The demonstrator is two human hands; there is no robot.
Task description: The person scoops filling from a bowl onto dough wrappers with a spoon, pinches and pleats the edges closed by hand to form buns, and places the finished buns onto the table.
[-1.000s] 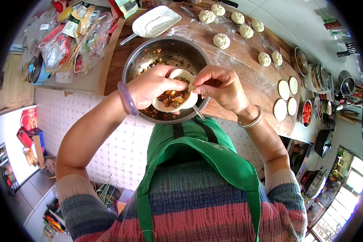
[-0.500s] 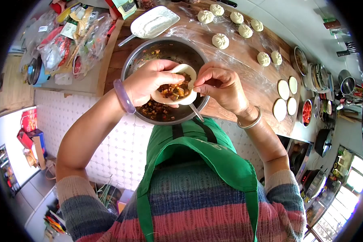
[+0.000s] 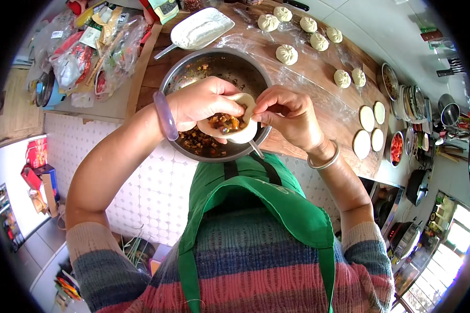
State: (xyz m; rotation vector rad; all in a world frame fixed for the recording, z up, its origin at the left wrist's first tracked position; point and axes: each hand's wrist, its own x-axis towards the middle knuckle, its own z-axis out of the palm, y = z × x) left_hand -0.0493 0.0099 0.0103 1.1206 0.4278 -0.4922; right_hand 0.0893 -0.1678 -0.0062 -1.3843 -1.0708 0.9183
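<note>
Our right fingertips pinch the filled dough wrapper's rim, left hand cradling it over the steel bowl, center frame; overpulling could tear dough, spill filling.

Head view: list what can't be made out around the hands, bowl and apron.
All head view:
Left hand: most fingers hidden beneath the wrapper.
Metal handle: far end hidden by wrapper.
Bowl: interior partly blocked by the left hand.
Green apron: lettering small and folded.
</note>
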